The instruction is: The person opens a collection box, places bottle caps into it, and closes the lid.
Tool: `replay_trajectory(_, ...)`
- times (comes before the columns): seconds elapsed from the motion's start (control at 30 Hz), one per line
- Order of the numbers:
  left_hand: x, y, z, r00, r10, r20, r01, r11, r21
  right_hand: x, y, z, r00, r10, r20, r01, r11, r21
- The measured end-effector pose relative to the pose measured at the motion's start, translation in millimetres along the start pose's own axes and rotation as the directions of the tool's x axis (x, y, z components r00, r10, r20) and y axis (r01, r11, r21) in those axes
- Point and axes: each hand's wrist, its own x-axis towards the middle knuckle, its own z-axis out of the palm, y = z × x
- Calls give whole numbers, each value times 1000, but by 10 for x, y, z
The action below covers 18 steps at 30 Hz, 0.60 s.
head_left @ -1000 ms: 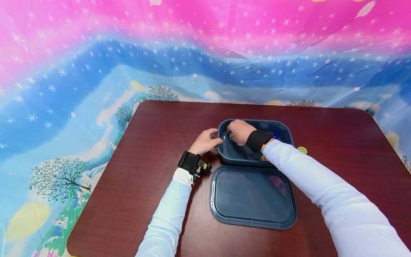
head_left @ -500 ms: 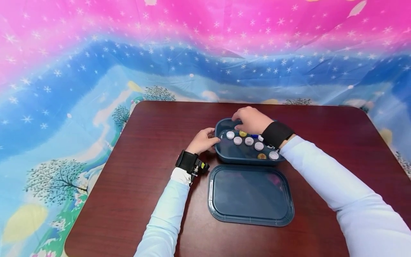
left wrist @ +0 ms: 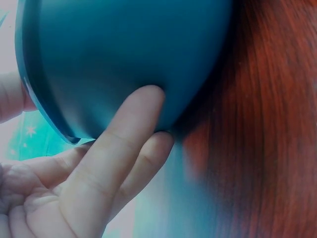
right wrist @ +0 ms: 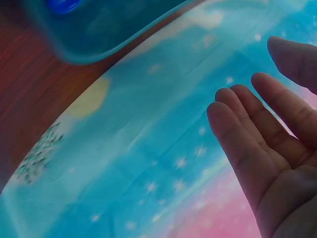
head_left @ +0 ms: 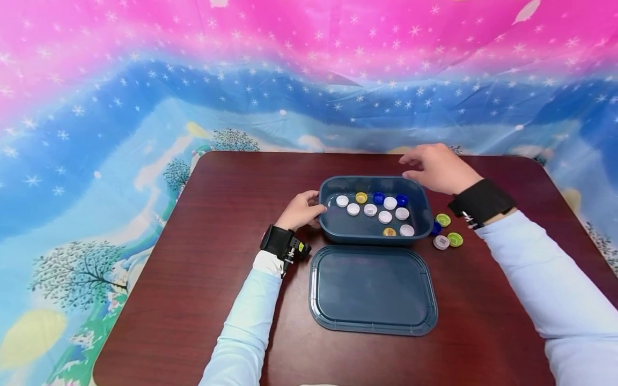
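Note:
A dark blue-grey plastic box [head_left: 338, 235] stands open on the table with several bottle caps inside, mostly white caps [head_left: 353, 209], with blue caps [head_left: 379, 198] and a yellow cap [head_left: 361, 198] among them. At its left end my left hand [head_left: 298, 212] holds the wall, thumb at the rim and fingers [left wrist: 116, 158] against the outer side. Over the box's far right corner my right hand [head_left: 441, 169] is raised, its fingers loosely extended and holding nothing. The right wrist view shows that hand's bare palm and spread thumb.
Right of the box lie several loose caps, including green caps [head_left: 455, 239], a blue cap [head_left: 436, 228] and a whitish cap [head_left: 441, 242]. The box's lid [head_left: 374, 289] lies flat in front of it on the brown table [head_left: 217, 214]. A patterned cloth [head_left: 289, 80] hangs behind.
My right hand has come up out of the box and moved right, uncovering the caps inside and those beside the box. The left hand stays at the box's left end.

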Motion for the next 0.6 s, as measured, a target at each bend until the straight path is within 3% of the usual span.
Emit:
replay_trajectory(0.23, -3, -5, -17, 1000, -7, 1, 7, 1000, -19, -270, 272, -46, 996, 88, -2, -88, 996, 17)
replay_trajectory(0.6, 17, -11, 3, 1000, -7, 2, 7, 1000, -17, -609, 624, 146, 981, 191, 26, -192, 979, 69)
